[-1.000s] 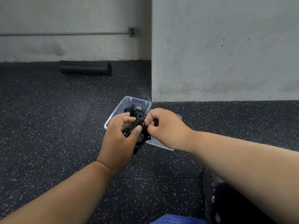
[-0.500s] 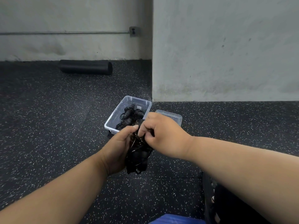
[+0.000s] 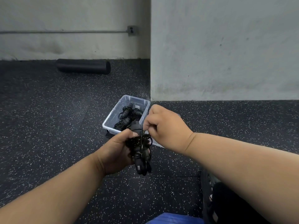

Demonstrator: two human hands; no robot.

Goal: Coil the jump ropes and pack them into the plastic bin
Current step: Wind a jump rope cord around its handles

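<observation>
1. While lying far left against the back wall, a black foam roller rests on the speckled rubber floor, well apart from everything else.
2. Left hand grips a coiled black jump rope, fingers curled round the handles and cord bundle, held above the floor just in front of the bin.
3. Clear plastic bin sits on the floor near the wall corner; more coiled black jump ropes lie inside it.
4. Right hand pinches the thin cord at the top of the held bundle, fingers curled in tight.
5. Grey concrete wall stands behind, right of the bin.
</observation>
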